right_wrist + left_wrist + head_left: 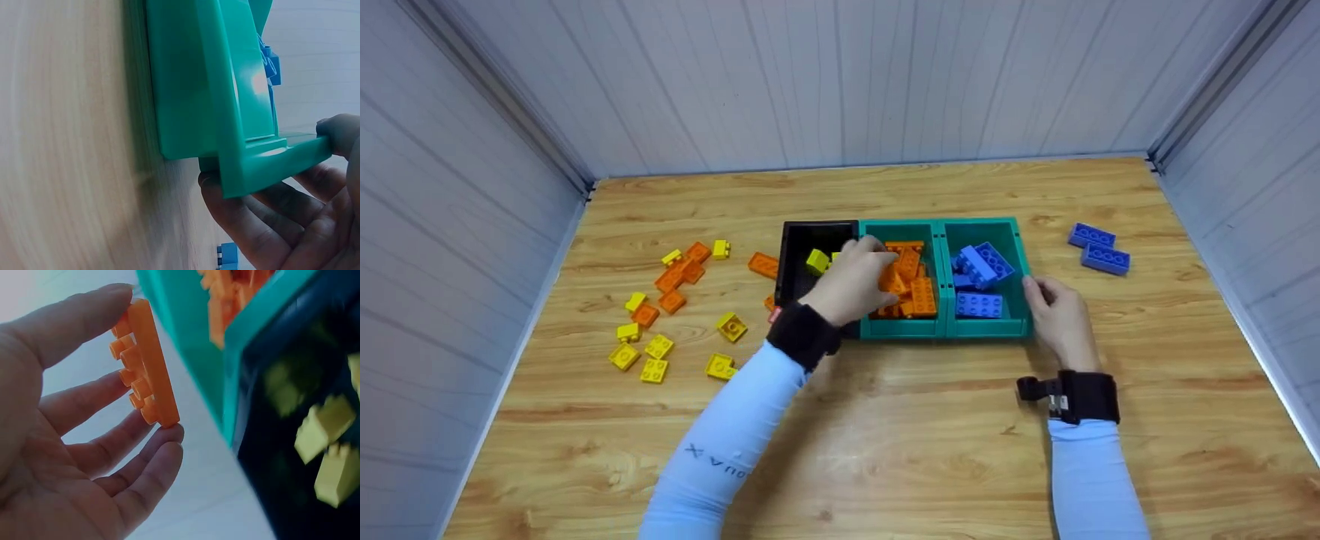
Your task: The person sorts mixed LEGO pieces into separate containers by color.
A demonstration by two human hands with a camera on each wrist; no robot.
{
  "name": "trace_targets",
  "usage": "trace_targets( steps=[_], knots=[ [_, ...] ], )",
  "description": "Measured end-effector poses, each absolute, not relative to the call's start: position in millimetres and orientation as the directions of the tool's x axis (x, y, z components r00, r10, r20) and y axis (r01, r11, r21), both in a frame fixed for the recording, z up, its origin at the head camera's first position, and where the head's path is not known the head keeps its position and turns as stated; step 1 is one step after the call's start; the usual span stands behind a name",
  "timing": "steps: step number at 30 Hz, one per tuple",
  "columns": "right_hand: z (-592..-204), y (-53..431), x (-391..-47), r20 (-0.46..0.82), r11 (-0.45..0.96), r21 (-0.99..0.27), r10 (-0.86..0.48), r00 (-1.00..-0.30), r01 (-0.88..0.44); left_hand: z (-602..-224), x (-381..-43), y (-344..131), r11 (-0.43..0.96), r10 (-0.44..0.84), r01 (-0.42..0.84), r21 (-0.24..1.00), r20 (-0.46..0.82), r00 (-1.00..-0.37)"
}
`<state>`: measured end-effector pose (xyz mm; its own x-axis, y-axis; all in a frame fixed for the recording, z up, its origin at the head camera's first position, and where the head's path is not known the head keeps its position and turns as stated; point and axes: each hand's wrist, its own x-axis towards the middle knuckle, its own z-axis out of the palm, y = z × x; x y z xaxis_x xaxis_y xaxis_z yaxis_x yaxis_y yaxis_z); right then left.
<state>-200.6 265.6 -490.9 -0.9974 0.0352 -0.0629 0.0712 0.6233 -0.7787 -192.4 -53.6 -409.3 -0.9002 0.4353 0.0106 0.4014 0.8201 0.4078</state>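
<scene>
in the head view, the left hand (851,283) hides much of the black bin (819,223) at mid-frame, and the brick it holds is hard to make out. wooden tabletop (930,450) runs between the forearms to the bottom edge. the left wrist view shows that orange brick (154,363) left of upper centre, pinched between thumb and fingertips. at centre right, the right hand (1061,319) grips the green bin's (1024,304) rim between thumb and fingers.
</scene>
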Motion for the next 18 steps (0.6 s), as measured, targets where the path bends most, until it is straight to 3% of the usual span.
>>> trace_targets(
  steps=[8,18],
  knots=[
    [-491.6,264.6,-199.8,-0.054,0.613,-0.788,0.027,-0.998,0.059,-423.3,-192.5,-54.4,0.808,0.436,0.391,0.441,0.0,-0.9],
    [-488.7,265.3,-199.4,-0.072,0.614,-0.785,0.035,-0.997,0.078,-425.9,-167.0,-110.6,0.816,0.309,0.334,0.472,0.133,-0.942]
  ],
)
